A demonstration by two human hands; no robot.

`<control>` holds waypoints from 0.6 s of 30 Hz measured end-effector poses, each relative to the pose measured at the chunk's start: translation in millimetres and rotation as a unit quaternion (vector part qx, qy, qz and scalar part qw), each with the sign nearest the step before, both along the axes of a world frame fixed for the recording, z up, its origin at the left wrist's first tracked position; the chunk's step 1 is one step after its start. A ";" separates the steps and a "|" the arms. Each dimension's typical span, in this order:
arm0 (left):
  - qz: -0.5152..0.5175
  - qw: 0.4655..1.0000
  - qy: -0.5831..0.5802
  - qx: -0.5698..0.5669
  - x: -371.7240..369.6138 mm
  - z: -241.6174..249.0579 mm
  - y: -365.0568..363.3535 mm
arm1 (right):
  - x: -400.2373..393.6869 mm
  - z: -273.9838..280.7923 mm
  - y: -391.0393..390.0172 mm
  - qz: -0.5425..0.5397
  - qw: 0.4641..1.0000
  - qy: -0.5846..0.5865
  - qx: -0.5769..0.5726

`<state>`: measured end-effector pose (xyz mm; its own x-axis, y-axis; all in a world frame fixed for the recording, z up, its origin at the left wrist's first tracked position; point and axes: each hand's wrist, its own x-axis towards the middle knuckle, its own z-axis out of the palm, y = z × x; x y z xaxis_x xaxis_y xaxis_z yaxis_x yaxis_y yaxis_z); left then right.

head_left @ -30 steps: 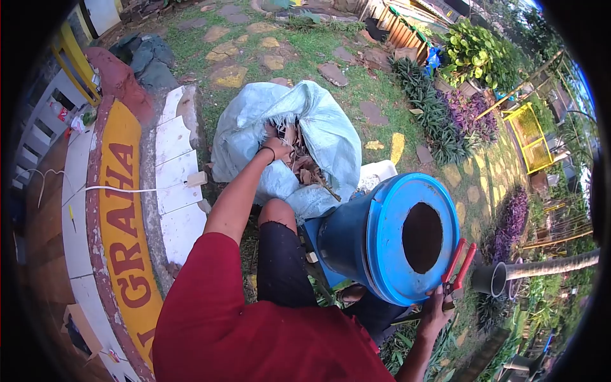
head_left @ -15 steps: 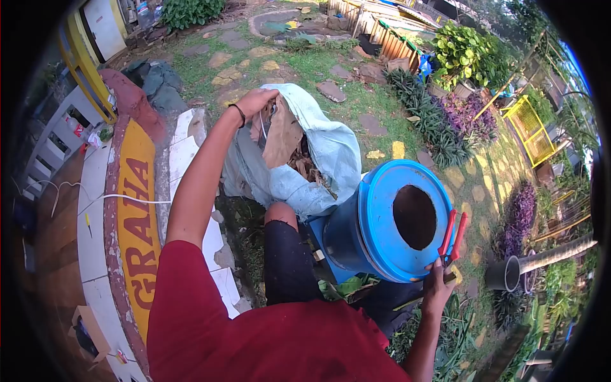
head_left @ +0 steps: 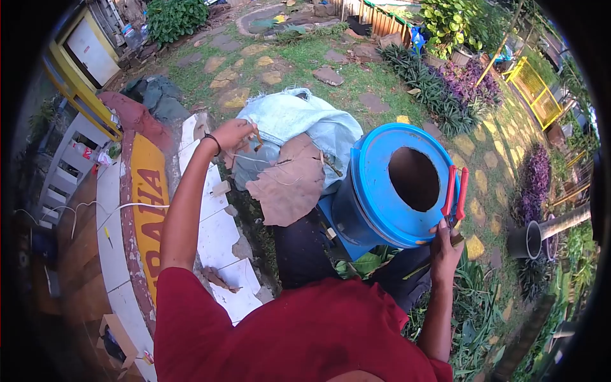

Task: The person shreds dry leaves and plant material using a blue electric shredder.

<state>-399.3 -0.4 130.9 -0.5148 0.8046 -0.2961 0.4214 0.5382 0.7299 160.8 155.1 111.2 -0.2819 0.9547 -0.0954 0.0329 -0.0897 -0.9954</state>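
Observation:
My left hand (head_left: 230, 135), with a dark band at the wrist, is closed in a pinch on a small piece of dry brown leaf (head_left: 257, 137). Beside it, a large brown sheet (head_left: 289, 184), like a big dry leaf or cardboard, hangs out over the front of the pale blue woven sack (head_left: 305, 114). My right hand (head_left: 445, 251) is wrapped around pruning shears (head_left: 456, 194), their red handles pointing up, at the edge of the blue bucket's lid (head_left: 375, 191). A large round hole (head_left: 414, 179) opens in that lid. The sack's inside is mostly hidden.
To the left runs a white-tiled ledge (head_left: 118, 261) with a yellow lettered panel (head_left: 150, 191) and a white cable (head_left: 143, 205). Grass and stepping stones (head_left: 328, 76) lie ahead. At the right are plants (head_left: 433, 95), a yellow metal rack (head_left: 536, 92) and a grey pot (head_left: 525, 240).
My left hand has let go of the sack's rim and moved left and down. The brown sheet has come out over the sack's front. My right hand still grips the shears.

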 end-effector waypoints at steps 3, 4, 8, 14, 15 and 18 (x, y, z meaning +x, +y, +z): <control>-0.112 0.971 0.125 -0.172 30.4 -72.1 4.3 | -0.8 2.2 -2.9 -0.003 1.000 0.016 -0.015; -0.119 0.964 0.138 -0.194 26.1 -113.2 2.2 | -0.5 0.2 -3.8 -0.002 1.000 0.014 -0.019; -0.076 0.954 0.178 -0.228 42.8 -165.1 -16.8 | -0.1 2.4 -6.4 0.010 1.000 0.007 -0.008; 0.092 0.974 0.068 -0.196 47.5 -214.7 -77.4 | -0.4 -2.2 -4.1 0.012 1.000 0.019 -0.020; 0.075 0.975 0.020 -0.207 70.2 -193.8 -75.0 | 0.2 -3.0 -4.3 0.004 1.000 0.018 -0.026; 0.083 0.981 -0.164 -0.055 88.6 -202.5 -68.1 | -2.2 -1.3 -6.3 0.001 1.000 0.007 -0.018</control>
<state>-310.7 -68.5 -71.7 -0.4981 0.6721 -0.5479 0.0738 0.6625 0.7454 158.6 148.8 109.9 -0.2846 0.9505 -0.1249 0.0191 -0.1247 -0.9920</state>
